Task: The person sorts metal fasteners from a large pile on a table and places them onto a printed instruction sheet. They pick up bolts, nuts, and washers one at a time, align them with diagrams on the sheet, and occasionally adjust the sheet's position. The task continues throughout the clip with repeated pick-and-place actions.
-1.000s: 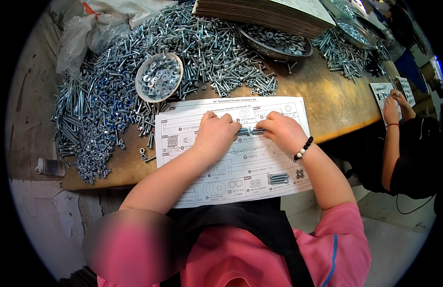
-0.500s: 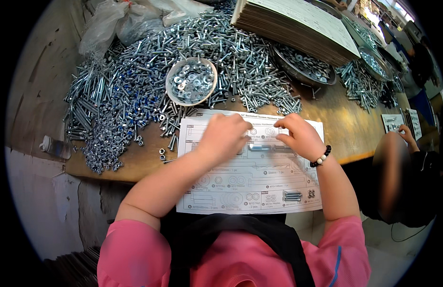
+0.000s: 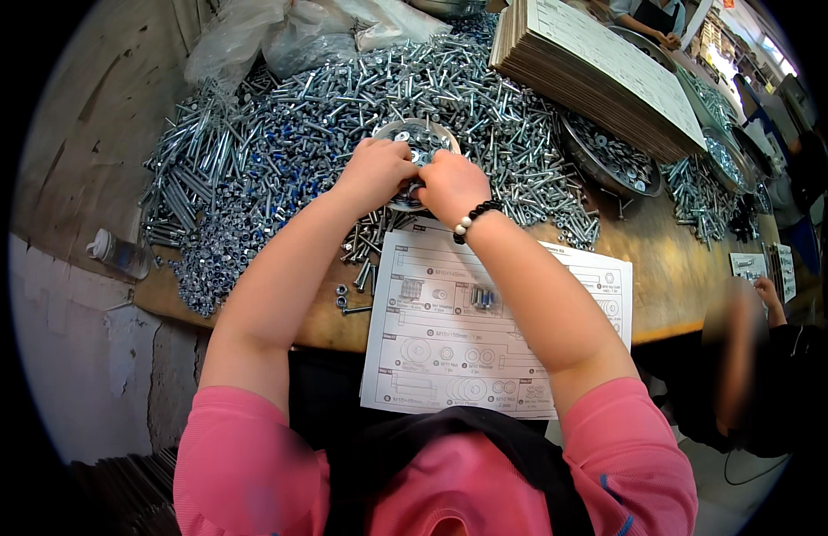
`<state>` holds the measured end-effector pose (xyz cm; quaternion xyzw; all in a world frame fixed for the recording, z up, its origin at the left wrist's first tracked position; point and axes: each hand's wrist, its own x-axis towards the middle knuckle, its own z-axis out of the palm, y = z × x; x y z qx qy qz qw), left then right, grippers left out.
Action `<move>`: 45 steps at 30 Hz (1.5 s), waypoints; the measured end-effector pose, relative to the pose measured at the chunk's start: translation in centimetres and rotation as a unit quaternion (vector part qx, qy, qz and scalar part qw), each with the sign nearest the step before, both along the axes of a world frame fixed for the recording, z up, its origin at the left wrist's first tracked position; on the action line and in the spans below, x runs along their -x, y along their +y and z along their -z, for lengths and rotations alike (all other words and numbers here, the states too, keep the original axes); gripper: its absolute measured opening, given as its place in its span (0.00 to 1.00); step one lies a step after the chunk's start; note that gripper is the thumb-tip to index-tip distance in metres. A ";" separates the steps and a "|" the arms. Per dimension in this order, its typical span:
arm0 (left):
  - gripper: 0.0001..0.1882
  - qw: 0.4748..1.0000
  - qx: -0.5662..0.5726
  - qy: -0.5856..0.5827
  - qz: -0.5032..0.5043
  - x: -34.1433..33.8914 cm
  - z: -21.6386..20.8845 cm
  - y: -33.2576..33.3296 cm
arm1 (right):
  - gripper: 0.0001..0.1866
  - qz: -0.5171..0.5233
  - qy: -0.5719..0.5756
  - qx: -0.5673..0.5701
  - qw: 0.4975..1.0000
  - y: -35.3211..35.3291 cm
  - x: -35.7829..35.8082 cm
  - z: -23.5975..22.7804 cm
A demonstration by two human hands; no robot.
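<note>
Both my hands are together over a round, pale-rimmed bowl (image 3: 452,140) of flat metal washers (image 3: 420,138). My left hand (image 3: 375,172) reaches in from the left, its fingers curled down and drawn together. Close beside it is my right hand (image 3: 456,186), with bent fingers and thumb and a beaded bracelet (image 3: 474,218) on the wrist. Whatever their fingertips hold is hidden. Below them, printed sheets (image 3: 391,362) with outlines of hardware lie at the table edge. A few short bolts (image 3: 483,297) rest there, and my right forearm covers part of the paper.
A broad heap of bolts (image 3: 315,116) and nuts (image 3: 199,268) surrounds the bowl. To the right stand a metal pan (image 3: 651,183) of washers and a tall stack of printed cards (image 3: 601,67). A clear bottle (image 3: 119,254) is at the left edge. Co-workers sit at the right and back.
My hands have moved from above the printed sheets forward and left to the bowl of washers, and have come together. The camera view has shifted, so the table appears farther right.
</note>
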<state>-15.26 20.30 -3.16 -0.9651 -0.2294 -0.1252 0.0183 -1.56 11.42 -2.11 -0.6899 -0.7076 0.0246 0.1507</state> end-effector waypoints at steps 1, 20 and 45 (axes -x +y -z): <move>0.07 1.000 -0.013 0.009 0.000 0.0 -0.2 0.2 | 0.06 0.002 -0.010 -0.003 1.000 0.6 0.1 0.4; 0.09 0.903 0.317 -0.263 -0.121 0.6 -1.8 -1.6 | 0.12 0.001 0.584 0.051 0.810 -0.9 -4.1 -0.2; 0.06 0.867 0.396 -0.256 -0.159 5.1 -0.1 -12.8 | 0.10 0.027 0.451 0.019 0.892 -0.2 -4.2 -2.0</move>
